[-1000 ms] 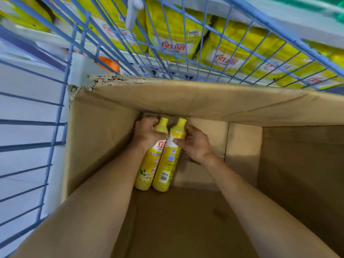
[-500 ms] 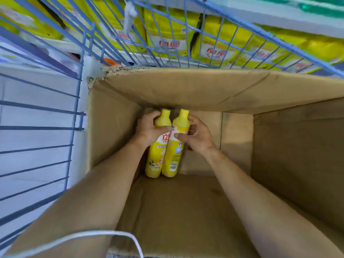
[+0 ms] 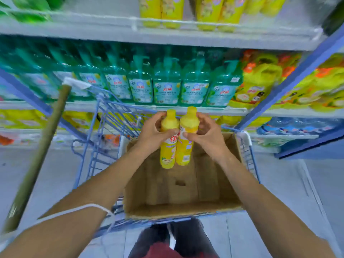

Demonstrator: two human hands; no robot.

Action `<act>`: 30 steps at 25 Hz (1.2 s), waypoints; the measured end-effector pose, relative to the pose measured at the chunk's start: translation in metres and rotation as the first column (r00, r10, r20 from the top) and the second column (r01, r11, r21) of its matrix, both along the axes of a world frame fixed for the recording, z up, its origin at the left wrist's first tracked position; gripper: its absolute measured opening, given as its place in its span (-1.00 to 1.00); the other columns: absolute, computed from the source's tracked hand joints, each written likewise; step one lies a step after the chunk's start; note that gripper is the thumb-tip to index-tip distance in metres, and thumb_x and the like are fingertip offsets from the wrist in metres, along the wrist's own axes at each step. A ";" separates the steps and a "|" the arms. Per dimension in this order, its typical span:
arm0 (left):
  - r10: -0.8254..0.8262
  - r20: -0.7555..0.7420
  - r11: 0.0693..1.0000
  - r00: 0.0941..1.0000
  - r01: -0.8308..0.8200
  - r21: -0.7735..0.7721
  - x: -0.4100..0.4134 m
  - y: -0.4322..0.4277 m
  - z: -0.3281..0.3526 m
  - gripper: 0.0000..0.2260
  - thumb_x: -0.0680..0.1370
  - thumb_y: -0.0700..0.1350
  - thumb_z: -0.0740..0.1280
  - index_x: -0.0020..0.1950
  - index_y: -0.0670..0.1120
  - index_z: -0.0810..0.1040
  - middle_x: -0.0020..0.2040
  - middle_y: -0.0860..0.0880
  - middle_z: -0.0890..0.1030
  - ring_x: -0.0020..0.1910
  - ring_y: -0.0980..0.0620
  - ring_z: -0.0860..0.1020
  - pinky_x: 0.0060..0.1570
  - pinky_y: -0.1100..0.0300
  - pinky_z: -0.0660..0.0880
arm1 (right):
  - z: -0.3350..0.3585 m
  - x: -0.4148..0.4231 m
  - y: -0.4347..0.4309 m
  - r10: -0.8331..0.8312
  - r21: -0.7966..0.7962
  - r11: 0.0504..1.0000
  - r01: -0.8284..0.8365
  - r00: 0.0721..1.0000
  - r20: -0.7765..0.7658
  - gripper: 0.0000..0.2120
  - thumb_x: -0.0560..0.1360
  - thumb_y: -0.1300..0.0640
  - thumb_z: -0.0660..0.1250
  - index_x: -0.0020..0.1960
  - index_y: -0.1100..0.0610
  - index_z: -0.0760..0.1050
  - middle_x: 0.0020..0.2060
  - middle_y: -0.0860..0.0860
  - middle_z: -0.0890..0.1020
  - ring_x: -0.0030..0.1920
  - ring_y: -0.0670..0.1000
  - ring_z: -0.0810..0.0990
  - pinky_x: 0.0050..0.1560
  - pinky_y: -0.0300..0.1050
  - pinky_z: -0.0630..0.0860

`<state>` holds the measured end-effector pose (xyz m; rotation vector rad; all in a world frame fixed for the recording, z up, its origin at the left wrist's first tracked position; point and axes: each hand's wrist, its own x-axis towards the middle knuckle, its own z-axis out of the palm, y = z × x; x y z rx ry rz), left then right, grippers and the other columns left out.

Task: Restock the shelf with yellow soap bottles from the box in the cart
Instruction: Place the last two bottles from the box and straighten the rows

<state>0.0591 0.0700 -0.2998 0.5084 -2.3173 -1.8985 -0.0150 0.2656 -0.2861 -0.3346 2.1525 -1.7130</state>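
Two yellow soap bottles are held upright side by side above the open cardboard box (image 3: 230,205). My left hand (image 3: 151,134) grips the left bottle (image 3: 168,153) around its upper body. My right hand (image 3: 205,135) grips the right bottle (image 3: 185,151) the same way. Both bottles hang in the air over the far half of the box, in front of the shelf edge. No other bottles show on the box floor. The box sits in a blue wire cart (image 3: 89,157). More yellow bottles (image 3: 188,10) stand on the top shelf.
Green pump bottles (image 3: 167,84) fill the middle shelf straight ahead, with yellow-and-orange jugs (image 3: 258,81) to their right. A wooden pole (image 3: 35,161) leans at the left beside the cart. A blue shelf upright (image 3: 290,88) slants at the right. My legs are below the cart.
Both hands lifted the two bottles up out of the box, from its far inner wall to above its rim. The view rose from inside the box to face the shelves.
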 end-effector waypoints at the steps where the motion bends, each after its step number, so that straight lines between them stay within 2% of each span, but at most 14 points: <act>1: -0.001 -0.066 1.000 0.998 0.000 -0.019 -0.006 0.003 0.030 -0.49 0.34 -0.10 0.60 0.24 -0.13 0.56 0.01 0.03 0.64 -0.05 0.19 0.60 -0.01 0.32 0.52 | 0.028 -0.003 0.002 -0.014 -0.036 0.999 0.011 0.998 -0.058 -0.40 0.32 0.39 0.61 0.26 0.07 0.50 -0.01 -0.07 0.70 -0.07 -0.21 0.67 -0.04 -0.27 0.60; 3: -0.004 -0.179 0.999 0.984 -0.006 -0.054 -0.019 0.008 0.085 -0.44 0.31 -0.03 0.60 0.25 -0.14 0.57 0.02 0.01 0.65 -0.01 0.11 0.61 0.02 0.26 0.54 | 0.079 -0.011 0.007 -0.033 -0.109 0.994 0.017 0.989 -0.146 -0.39 0.33 0.37 0.61 0.27 0.01 0.50 0.03 -0.08 0.70 0.00 -0.19 0.67 0.03 -0.22 0.62; 5: -0.011 -0.285 0.996 0.958 -0.016 -0.092 -0.031 0.016 0.133 -0.42 0.28 0.04 0.61 0.25 -0.07 0.60 0.02 0.03 0.68 0.02 0.03 0.63 0.06 0.18 0.57 | 0.126 -0.020 0.016 -0.059 -0.174 0.985 0.017 0.969 -0.238 -0.39 0.34 0.34 0.61 0.28 -0.03 0.51 0.10 -0.02 0.70 0.08 -0.10 0.67 0.10 -0.14 0.63; 7: -0.017 -0.358 0.995 0.934 -0.020 -0.099 -0.047 0.024 0.170 -0.47 0.26 0.07 0.61 0.19 0.07 0.61 -0.02 0.11 0.68 0.00 0.05 0.64 0.07 0.15 0.57 | 0.163 -0.031 0.025 -0.078 -0.228 0.974 0.006 0.948 -0.308 -0.40 0.35 0.33 0.61 0.28 -0.04 0.52 0.13 0.02 0.70 0.10 -0.05 0.66 0.10 -0.12 0.63; 9: 0.004 -0.428 0.993 0.904 -0.053 -0.104 -0.065 0.035 0.201 -0.46 0.22 0.12 0.60 0.17 0.13 0.60 -0.01 0.08 0.67 -0.01 0.04 0.63 0.08 0.10 0.58 | 0.195 -0.044 0.036 -0.098 -0.283 0.959 -0.005 0.933 -0.346 -0.41 0.36 0.36 0.59 0.27 -0.04 0.52 0.11 -0.01 0.71 0.08 -0.06 0.67 0.07 -0.14 0.62; 11: 0.012 -0.483 0.990 0.876 -0.079 -0.120 -0.090 0.048 0.231 -0.37 0.20 0.15 0.59 0.23 0.00 0.61 0.05 -0.04 0.68 0.02 -0.05 0.64 0.10 0.04 0.60 | 0.225 -0.064 0.050 -0.099 -0.304 0.952 -0.027 0.915 -0.390 -0.44 0.38 0.39 0.56 0.25 -0.04 0.52 0.06 -0.08 0.72 0.05 -0.10 0.67 0.04 -0.19 0.61; 13: 0.004 -0.520 0.988 0.854 -0.083 -0.130 -0.115 0.061 0.259 -0.34 0.23 0.10 0.61 0.27 -0.11 0.60 0.09 -0.11 0.69 0.06 -0.13 0.66 0.10 -0.01 0.62 | 0.253 -0.087 0.065 -0.103 -0.315 0.948 -0.041 0.898 -0.427 -0.46 0.39 0.38 0.55 0.23 -0.06 0.52 0.07 -0.09 0.72 0.06 -0.11 0.67 0.05 -0.20 0.61; 14: 0.004 -0.534 0.987 0.845 -0.087 -0.131 -0.129 0.069 0.274 -0.35 0.25 0.06 0.62 0.28 -0.12 0.59 0.09 -0.11 0.69 0.07 -0.12 0.66 0.09 0.01 0.62 | 0.267 -0.100 0.072 -0.116 -0.328 0.944 -0.040 0.889 -0.443 -0.46 0.39 0.37 0.56 0.23 -0.06 0.53 0.09 -0.05 0.71 0.07 -0.09 0.67 0.09 -0.16 0.62; 16: -0.001 -0.564 0.984 0.825 -0.099 -0.146 -0.159 0.085 0.306 -0.41 0.30 -0.04 0.64 0.28 -0.14 0.59 0.10 -0.09 0.69 0.06 -0.05 0.67 0.04 0.17 0.61 | 0.295 -0.130 0.090 -0.125 -0.341 0.939 -0.053 0.869 -0.479 -0.44 0.39 0.34 0.57 0.29 -0.01 0.53 0.12 0.03 0.71 0.09 -0.03 0.68 0.15 -0.12 0.62; 18: 0.006 -0.594 0.980 0.804 -0.123 -0.158 -0.186 0.101 0.333 -0.48 0.35 -0.15 0.63 0.27 -0.15 0.57 0.07 -0.07 0.67 -0.03 0.08 0.64 -0.05 0.36 0.55 | 0.317 -0.161 0.104 -0.113 -0.336 0.939 -0.076 0.853 -0.509 -0.43 0.40 0.35 0.56 0.36 0.13 0.51 0.14 0.06 0.71 0.11 -0.04 0.68 0.14 -0.17 0.60; 21: -0.003 -0.639 0.972 0.769 -0.147 -0.182 -0.225 0.122 0.356 -0.52 0.39 -0.18 0.61 0.26 -0.16 0.57 0.07 -0.07 0.68 -0.06 0.17 0.62 -0.10 0.41 0.50 | 0.338 -0.204 0.119 -0.111 -0.332 0.939 -0.095 0.827 -0.551 -0.42 0.42 0.34 0.55 0.40 0.20 0.47 0.20 0.08 0.68 0.18 -0.02 0.67 0.20 -0.13 0.58; 25: 0.026 -0.643 0.969 0.765 -0.177 -0.171 -0.266 0.141 0.360 -0.54 0.42 -0.18 0.58 0.28 -0.10 0.56 0.04 0.08 0.66 -0.06 0.31 0.61 -0.10 0.41 0.51 | 0.341 -0.249 0.129 -0.112 -0.318 0.944 -0.088 0.822 -0.558 -0.42 0.45 0.31 0.53 0.42 0.15 0.45 0.24 0.03 0.66 0.25 -0.03 0.64 0.32 0.00 0.56; 30: 0.112 -0.643 0.963 0.758 -0.242 -0.117 -0.294 0.157 0.334 -0.56 0.45 -0.14 0.56 0.29 -0.04 0.54 0.08 0.03 0.67 0.03 0.13 0.65 -0.02 0.24 0.60 | 0.315 -0.279 0.131 -0.107 -0.329 0.941 -0.081 0.851 -0.515 -0.46 0.49 0.32 0.49 0.42 0.14 0.45 0.25 0.04 0.66 0.27 -0.02 0.63 0.36 0.09 0.53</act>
